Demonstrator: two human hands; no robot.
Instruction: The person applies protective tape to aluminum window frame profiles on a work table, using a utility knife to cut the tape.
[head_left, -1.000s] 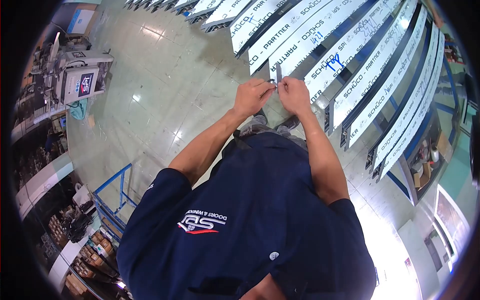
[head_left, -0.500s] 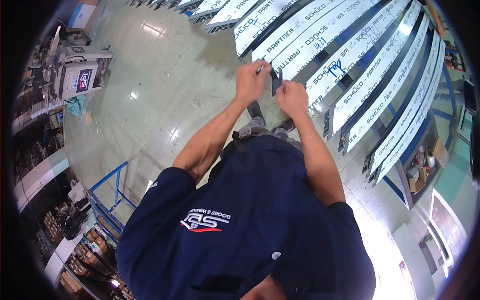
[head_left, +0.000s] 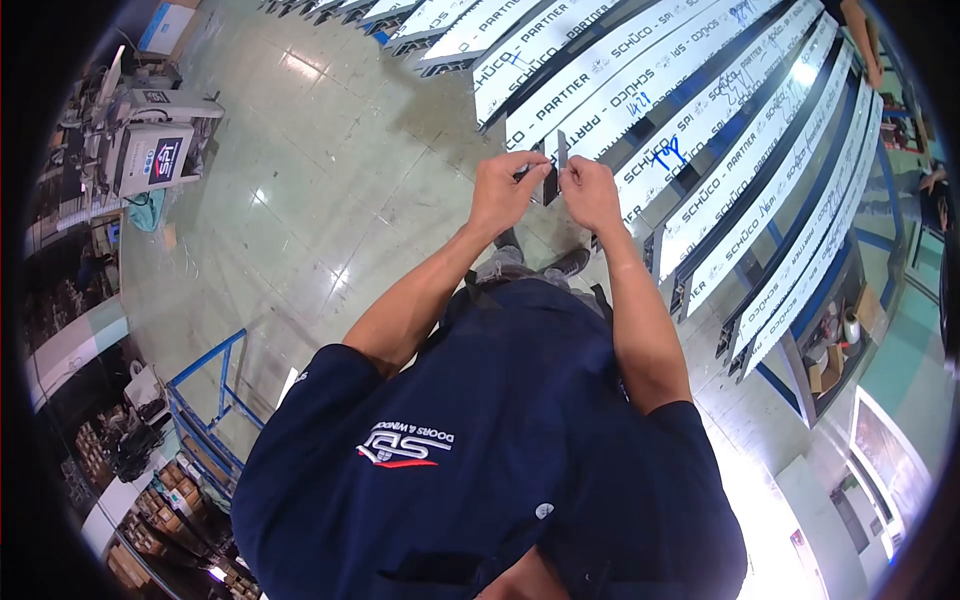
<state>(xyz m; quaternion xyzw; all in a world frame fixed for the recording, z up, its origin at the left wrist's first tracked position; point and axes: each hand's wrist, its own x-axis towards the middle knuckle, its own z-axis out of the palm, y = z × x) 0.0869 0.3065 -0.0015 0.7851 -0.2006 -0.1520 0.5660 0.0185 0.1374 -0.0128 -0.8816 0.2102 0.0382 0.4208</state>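
Observation:
My left hand (head_left: 503,192) is closed in a pinch at the end of the long film-covered bars, its fingertips against a small dark piece (head_left: 551,186). Opposite it, my right hand (head_left: 590,193) pinches a narrow grey strip (head_left: 561,150) that stands up beside the dark piece. The two hands are close together, with both small parts between them. What exactly these parts are, I cannot make out. Just beyond my fingers lie the cut ends of a profile bar (head_left: 570,95) with white printed film.
Several more film-covered profiles (head_left: 745,180) fan out to the right on a blue rack (head_left: 880,240). Another person's arm (head_left: 862,40) reaches in at the far right. A grey machine (head_left: 155,150) stands left, and a blue trolley frame (head_left: 205,400) is lower left.
Both hands have come slightly lower and nearer my body, keeping close together. The grey strip now stands more clearly above the right fingers. The other person's arm shows more.

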